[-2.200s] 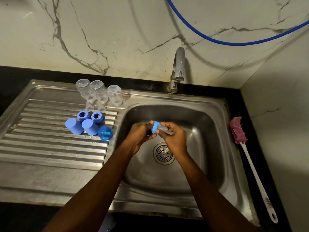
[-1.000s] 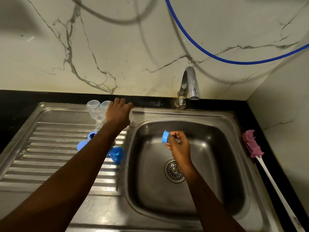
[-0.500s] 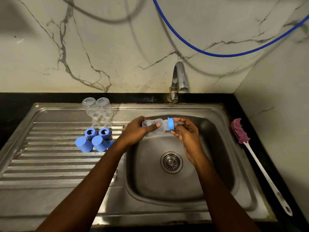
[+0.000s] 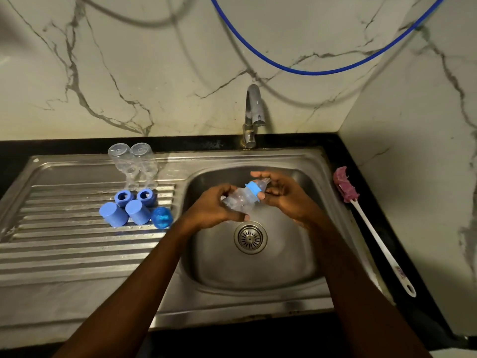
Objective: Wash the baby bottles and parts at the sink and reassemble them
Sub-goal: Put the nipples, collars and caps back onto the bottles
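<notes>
Over the sink (image 4: 304,161), both hands hold one bottle (image 4: 238,200).

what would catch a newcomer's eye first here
Two hands meet over the sink basin: the left hand holds a clear bottle, the right hand grips its blue collar. Left of them, blue caps cluster on the drainboard, and a blue hose loops across the marble wall above.
</notes>
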A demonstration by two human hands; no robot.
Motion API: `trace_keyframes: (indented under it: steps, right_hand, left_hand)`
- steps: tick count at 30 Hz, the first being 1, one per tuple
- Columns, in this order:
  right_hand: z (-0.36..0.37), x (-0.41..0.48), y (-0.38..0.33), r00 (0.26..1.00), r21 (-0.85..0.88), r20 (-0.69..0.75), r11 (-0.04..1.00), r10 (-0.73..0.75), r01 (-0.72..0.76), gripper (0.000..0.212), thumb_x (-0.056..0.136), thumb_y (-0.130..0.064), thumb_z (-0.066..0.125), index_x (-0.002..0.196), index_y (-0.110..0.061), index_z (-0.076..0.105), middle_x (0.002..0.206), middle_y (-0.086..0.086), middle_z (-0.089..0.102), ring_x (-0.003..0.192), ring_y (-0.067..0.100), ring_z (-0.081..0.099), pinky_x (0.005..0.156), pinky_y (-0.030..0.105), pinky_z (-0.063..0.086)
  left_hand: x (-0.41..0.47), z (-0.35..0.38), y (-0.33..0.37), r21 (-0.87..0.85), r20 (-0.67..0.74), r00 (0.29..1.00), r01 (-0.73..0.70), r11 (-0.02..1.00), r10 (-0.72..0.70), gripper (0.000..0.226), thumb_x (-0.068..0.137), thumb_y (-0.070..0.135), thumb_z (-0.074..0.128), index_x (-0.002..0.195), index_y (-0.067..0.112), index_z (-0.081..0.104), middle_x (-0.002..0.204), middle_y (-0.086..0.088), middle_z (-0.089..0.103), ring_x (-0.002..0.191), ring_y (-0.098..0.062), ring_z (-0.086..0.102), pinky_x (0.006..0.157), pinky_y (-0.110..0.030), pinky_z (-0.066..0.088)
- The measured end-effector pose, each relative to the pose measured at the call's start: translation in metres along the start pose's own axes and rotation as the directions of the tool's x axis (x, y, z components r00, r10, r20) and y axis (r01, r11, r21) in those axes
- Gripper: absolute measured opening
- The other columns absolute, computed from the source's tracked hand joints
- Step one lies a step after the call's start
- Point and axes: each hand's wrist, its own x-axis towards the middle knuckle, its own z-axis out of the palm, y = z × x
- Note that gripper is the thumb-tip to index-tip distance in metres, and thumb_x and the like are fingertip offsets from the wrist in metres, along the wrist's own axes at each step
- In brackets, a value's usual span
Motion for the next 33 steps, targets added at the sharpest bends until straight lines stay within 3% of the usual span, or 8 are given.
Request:
trace_keyframes:
  steps: [3, 8, 14, 17, 21, 26, 29, 33]
  right_hand:
    - [-0.015, 0.001, -0.002, 0.995, -0.146, 0.087, 0.988, -0.046, 0.058, 0.041, 0.08, 0.008, 0.071, 0.116, -0.01, 0.062, 0.121, 0.01, 0.064, 0.109, 0.014, 0.064, 0.093, 0.027, 0.053]
    - [-0.037, 0.0, -0.002, 0.97, -0.341, 0.213, 0.922, -0.116, 0.185, 0.038, 0.073, 0.003, 0.078, 0.108, -0.006, 0.067, 0.111, 0.012, 0.066, 0.102, 0.02, 0.065, 0.09, 0.027, 0.054]
    - [-0.029, -0.008, -0.011, 0.969, -0.176, -0.041, 0.953, 0.243, -0.247, 0.029, 0.083, -0.034, 0.076, 0.099, -0.012, 0.066, 0.074, 0.014, 0.071, 0.061, 0.026, 0.07, 0.06, 0.033, 0.06]
    - [-0.018, -0.005, -0.015, 0.969, -0.225, -0.089, 0.942, 0.233, -0.247, 0.032, 0.086, -0.045, 0.07, 0.096, -0.016, 0.058, 0.06, 0.011, 0.067, 0.049, 0.024, 0.064, 0.048, 0.028, 0.054]
    - [-0.008, 0.003, -0.015, 0.987, -0.262, -0.076, 0.953, 0.138, -0.153, 0.027, 0.084, -0.041, 0.073, 0.1, -0.023, 0.06, 0.076, 0.0, 0.072, 0.063, 0.01, 0.067, 0.052, 0.024, 0.052]
    - [0.0, 0.009, -0.01, 0.996, -0.194, 0.082, 0.981, 0.044, -0.028, 0.037, 0.078, -0.017, 0.08, 0.109, -0.025, 0.06, 0.11, -0.004, 0.067, 0.099, 0.013, 0.066, 0.084, 0.024, 0.055]
    - [0.012, 0.015, -0.014, 0.999, -0.286, 0.016, 0.957, 0.05, -0.043, 0.036, 0.074, -0.016, 0.084, 0.103, -0.018, 0.063, 0.1, -0.003, 0.068, 0.09, 0.012, 0.064, 0.075, 0.015, 0.051]
    - [0.036, 0.018, -0.02, 0.971, -0.289, -0.172, 0.934, 0.166, -0.211, 0.039, 0.082, -0.049, 0.072, 0.094, -0.013, 0.061, 0.069, -0.002, 0.065, 0.057, 0.007, 0.059, 0.048, 0.013, 0.045]
  left_hand:
    - [0.002, 0.01, 0.001, 0.08, -0.082, 0.996, -0.013, 0.997, 0.019, 0.056, 0.059, 0.028, 0.095, 0.107, 0.023, 0.068, 0.097, 0.009, 0.071, 0.087, -0.004, 0.067, 0.076, -0.017, 0.053]
    - [0.002, 0.026, 0.002, 0.073, -0.077, 0.997, 0.032, 0.997, -0.026, 0.047, 0.059, 0.033, 0.094, 0.101, 0.021, 0.075, 0.088, 0.007, 0.075, 0.082, -0.009, 0.07, 0.081, -0.034, 0.058]
    - [-0.001, 0.047, 0.007, 0.189, -0.28, 0.957, -0.025, 0.982, 0.078, 0.06, 0.059, 0.035, 0.094, 0.112, 0.017, 0.071, 0.1, 0.004, 0.07, 0.088, -0.008, 0.066, 0.082, -0.031, 0.057]
    - [0.0, 0.047, 0.007, 0.182, -0.341, 0.934, -0.043, 0.982, 0.104, 0.07, 0.059, 0.039, 0.093, 0.12, 0.015, 0.068, 0.105, 0.006, 0.067, 0.092, -0.006, 0.064, 0.08, -0.02, 0.052]
    - [0.002, 0.029, -0.005, 0.095, -0.309, 0.951, 0.016, 0.995, 0.014, 0.072, 0.055, 0.043, 0.094, 0.118, 0.017, 0.071, 0.105, 0.008, 0.071, 0.092, -0.001, 0.066, 0.084, -0.018, 0.054]
    - [-0.001, -0.003, -0.011, 0.094, -0.18, 0.983, 0.045, 0.995, -0.028, 0.061, 0.056, 0.045, 0.092, 0.11, 0.021, 0.074, 0.098, 0.008, 0.075, 0.09, -0.003, 0.068, 0.087, -0.03, 0.057]
    - [-0.007, -0.01, -0.013, 0.135, -0.171, 0.985, 0.011, 0.991, 0.013, 0.065, 0.058, 0.043, 0.093, 0.114, 0.02, 0.072, 0.105, 0.007, 0.073, 0.093, -0.006, 0.067, 0.087, -0.028, 0.056]
    - [-0.013, -0.008, -0.016, 0.203, -0.273, 0.951, -0.089, 0.975, 0.144, 0.063, 0.062, 0.033, 0.093, 0.117, 0.014, 0.069, 0.103, 0.008, 0.063, 0.09, -0.007, 0.061, 0.078, -0.011, 0.047]
